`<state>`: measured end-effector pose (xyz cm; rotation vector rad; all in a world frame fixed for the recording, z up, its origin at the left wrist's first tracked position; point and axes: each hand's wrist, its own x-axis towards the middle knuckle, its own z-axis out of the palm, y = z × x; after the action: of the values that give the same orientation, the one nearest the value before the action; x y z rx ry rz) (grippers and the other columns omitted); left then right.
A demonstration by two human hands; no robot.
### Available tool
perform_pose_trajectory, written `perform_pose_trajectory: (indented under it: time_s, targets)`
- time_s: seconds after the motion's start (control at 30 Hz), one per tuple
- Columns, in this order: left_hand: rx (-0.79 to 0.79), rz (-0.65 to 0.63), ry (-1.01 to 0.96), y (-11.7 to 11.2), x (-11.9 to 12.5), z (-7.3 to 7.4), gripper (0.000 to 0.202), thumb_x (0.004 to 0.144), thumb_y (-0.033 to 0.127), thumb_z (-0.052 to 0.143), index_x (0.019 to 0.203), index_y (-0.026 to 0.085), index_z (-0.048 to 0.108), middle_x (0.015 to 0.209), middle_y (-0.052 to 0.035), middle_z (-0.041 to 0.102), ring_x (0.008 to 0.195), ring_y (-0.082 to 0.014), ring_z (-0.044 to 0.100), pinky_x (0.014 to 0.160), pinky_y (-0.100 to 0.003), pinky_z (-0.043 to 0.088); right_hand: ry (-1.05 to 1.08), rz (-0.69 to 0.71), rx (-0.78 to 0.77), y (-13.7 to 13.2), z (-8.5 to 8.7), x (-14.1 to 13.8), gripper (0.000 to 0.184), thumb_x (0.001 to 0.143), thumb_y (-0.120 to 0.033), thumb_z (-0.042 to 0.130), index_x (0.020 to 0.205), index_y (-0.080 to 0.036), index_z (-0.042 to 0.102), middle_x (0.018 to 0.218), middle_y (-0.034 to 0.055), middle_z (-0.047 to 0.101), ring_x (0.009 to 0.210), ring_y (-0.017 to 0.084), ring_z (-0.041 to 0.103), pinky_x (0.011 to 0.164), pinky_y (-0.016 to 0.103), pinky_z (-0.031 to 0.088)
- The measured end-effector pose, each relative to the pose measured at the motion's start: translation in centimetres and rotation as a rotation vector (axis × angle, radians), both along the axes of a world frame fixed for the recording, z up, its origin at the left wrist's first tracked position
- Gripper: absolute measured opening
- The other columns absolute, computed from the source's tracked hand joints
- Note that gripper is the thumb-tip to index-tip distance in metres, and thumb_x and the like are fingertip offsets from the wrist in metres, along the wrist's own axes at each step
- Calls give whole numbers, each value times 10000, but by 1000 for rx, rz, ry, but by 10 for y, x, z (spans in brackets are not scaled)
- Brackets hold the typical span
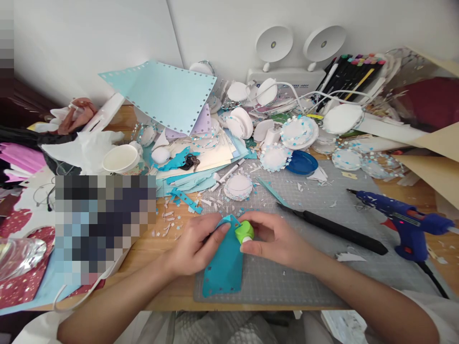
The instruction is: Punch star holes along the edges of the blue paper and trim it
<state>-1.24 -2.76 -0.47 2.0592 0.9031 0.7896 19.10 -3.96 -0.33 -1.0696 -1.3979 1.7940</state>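
Left hand [195, 241] pinches the teal paper [224, 267] near its top edge, thumb on top. Right hand [274, 236] grips the small lime-green punch [244, 231], thumb at its white part; punch sits at the paper's upper right edge. Paper hangs down in front of the near left part of the grey cutting mat [265, 286], small cutouts along its lower and left edges. Mat lies on the wooden worktop [172, 291].

Writing: blue lettering on the twin-head lamp [279, 79] at the wall, too small to read. Can't make out any brand on the blue glue gun [398, 210] either; small red light showing on its body.

Right of the hands: black-handled tool [340, 229] lying on the mat, thin tip toward the teal strip [270, 191]. Glue gun farther right, nozzle pointing left. Blue round dish [301, 163] at the back of the mat, among white discs edged with blue and white bits. Keys [194, 163] on the paper stack, back left. Paper scraps scattered between stack and hands
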Motion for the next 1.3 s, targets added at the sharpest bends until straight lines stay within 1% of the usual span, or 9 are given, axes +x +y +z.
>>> perform_pose_trajectory:
  time_s: [0.17, 0.33, 0.43, 0.67, 0.9, 1.0, 1.1, 1.2, 1.3]
  targets:
    - [-34, 27, -53, -1, 2, -1, 259, 929, 240, 438, 682, 169, 465, 614, 23, 439, 561, -107, 415, 541, -243, 324, 61, -26, -34, -1, 2, -3, 306, 702, -368, 756, 850, -179, 567, 741, -13, 510, 679, 120, 491, 588, 225, 435]
    - [-292, -58, -38, 3, 5, 4, 347, 743, 456, 679, 742, 161, 497, 724, 15, 473, 641, -123, 456, 563, -238, 368, 7, -10, 67, -3, 2, -4, 272, 726, -361, 731, 850, -168, 586, 746, 0, 532, 686, 132, 490, 598, 237, 415]
    - [-357, -118, 6, 2, 6, 6, 361, 726, 436, 707, 709, 173, 460, 661, 41, 448, 570, -97, 427, 518, -219, 349, -70, -14, 171, -4, -2, -5, 223, 725, -308, 716, 857, -165, 606, 775, 15, 557, 712, 147, 493, 625, 252, 411]
    - [-104, -155, 94, -2, 3, 1, 258, 790, 393, 645, 778, 145, 576, 696, -37, 577, 651, -169, 531, 599, -279, 400, -177, 30, 249, -5, -2, -6, 135, 683, -126, 669, 795, -173, 609, 726, -6, 547, 688, 137, 482, 612, 242, 381]
    - [-103, -125, 136, 0, 6, 4, 271, 834, 402, 582, 815, 131, 588, 709, -37, 564, 650, -166, 528, 583, -273, 386, -203, -4, 334, -2, -1, -5, 102, 741, -198, 663, 832, -168, 630, 740, 4, 554, 701, 149, 497, 635, 262, 382]
    - [-123, -126, 159, 1, 6, 5, 323, 789, 454, 636, 832, 139, 576, 742, -32, 568, 675, -167, 538, 598, -270, 393, -236, -3, 369, -2, 1, -5, 99, 744, -213, 673, 820, -166, 630, 737, 7, 565, 719, 160, 499, 668, 279, 380]
    - [-87, -144, 179, 1, 3, 2, 384, 751, 518, 669, 781, 152, 559, 722, -23, 555, 661, -162, 525, 582, -264, 376, -261, 10, 387, -3, 2, -6, 97, 726, -183, 684, 799, -166, 622, 733, 4, 570, 727, 162, 499, 679, 283, 373]
    - [-16, -163, 192, 0, 1, -1, 339, 810, 481, 613, 738, 155, 549, 685, -25, 535, 633, -159, 499, 565, -270, 349, -272, 14, 402, -5, 2, -8, 100, 715, -128, 667, 790, -167, 613, 720, -6, 551, 709, 153, 492, 661, 276, 368]
    - [-27, -159, 153, 0, 3, -1, 308, 806, 446, 617, 735, 155, 550, 661, -20, 522, 615, -156, 488, 553, -271, 339, -289, 14, 424, -5, 2, -9, 107, 712, -103, 661, 786, -166, 616, 705, -10, 536, 693, 149, 490, 643, 270, 368]
